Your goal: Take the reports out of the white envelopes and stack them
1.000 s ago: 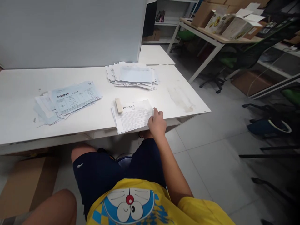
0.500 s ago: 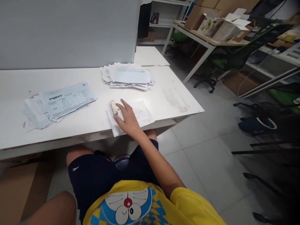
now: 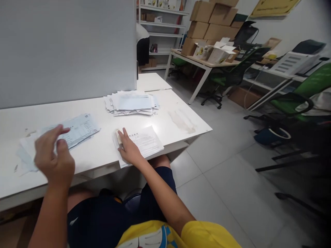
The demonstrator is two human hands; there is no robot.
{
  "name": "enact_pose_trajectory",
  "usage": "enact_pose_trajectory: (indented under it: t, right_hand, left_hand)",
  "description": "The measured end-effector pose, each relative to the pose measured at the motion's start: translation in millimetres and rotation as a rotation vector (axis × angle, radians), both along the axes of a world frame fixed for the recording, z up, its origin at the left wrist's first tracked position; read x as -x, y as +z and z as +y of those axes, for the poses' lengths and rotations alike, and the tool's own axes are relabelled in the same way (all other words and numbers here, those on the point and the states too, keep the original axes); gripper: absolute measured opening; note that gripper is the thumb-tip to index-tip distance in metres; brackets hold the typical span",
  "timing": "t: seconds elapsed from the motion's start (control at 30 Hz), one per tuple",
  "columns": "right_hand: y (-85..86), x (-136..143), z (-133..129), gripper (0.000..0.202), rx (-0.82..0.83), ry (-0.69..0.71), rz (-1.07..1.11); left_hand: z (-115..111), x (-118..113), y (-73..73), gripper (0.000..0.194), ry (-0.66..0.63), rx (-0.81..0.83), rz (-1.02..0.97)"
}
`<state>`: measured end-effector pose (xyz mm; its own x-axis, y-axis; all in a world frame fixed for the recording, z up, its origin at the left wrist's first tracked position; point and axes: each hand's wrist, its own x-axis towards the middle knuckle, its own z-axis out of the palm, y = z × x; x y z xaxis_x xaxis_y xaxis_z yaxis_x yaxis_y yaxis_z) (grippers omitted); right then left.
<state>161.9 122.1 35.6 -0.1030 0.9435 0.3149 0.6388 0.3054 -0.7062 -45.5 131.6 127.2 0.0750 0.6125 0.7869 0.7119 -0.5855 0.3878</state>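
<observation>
My left hand (image 3: 54,158) is raised in front of the left stack of printed sheets (image 3: 80,129). Its fingers are loosely curled with the thumb apart, and nothing shows in it. At the desk's front edge, my right hand (image 3: 130,148) has its fingers and thumb around a small cream-coloured oblong object (image 3: 118,137), partly covered by the fingers. This object lies at the left end of a thin set of printed papers (image 3: 148,143), which juts slightly over the edge. Behind them rests a thicker, uneven paper pile (image 3: 134,102).
A grey partition (image 3: 67,48) rises along the back of the white desk (image 3: 103,141). Right of the desk are tiled floor, green office chairs (image 3: 297,101) and a blue bin (image 3: 271,136). Farther back, a table (image 3: 191,59) bears open boxes, with cartons (image 3: 207,20) stacked behind.
My left hand has come into view over the left stack. My right hand has closed in on the cream-coloured object. The view has tilted up, showing more of the room.
</observation>
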Motion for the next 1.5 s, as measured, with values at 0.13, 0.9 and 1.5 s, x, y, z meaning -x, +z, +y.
enact_pose_trajectory:
  t: [0.13, 0.9, 1.5]
  right_hand:
    - [-4.9, -1.9, -2.8, 0.059, -0.046, -0.017, 0.081]
    - [4.1, -14.7, -8.6, 0.043, -0.059, -0.051, 0.128]
    - [-30.2, -129.2, -83.7, 0.053, -0.567, -0.71, -0.095]
  left_hand:
    - [28.5, -3.2, -24.7, 0.027, -0.068, -0.01, 0.101]
    - [36.6, -64.0, -91.1, 0.026, -0.301, 0.267, 0.455]
    - [36.0, -67.2, -88.3, 0.078, -0.331, 0.608, 0.485]
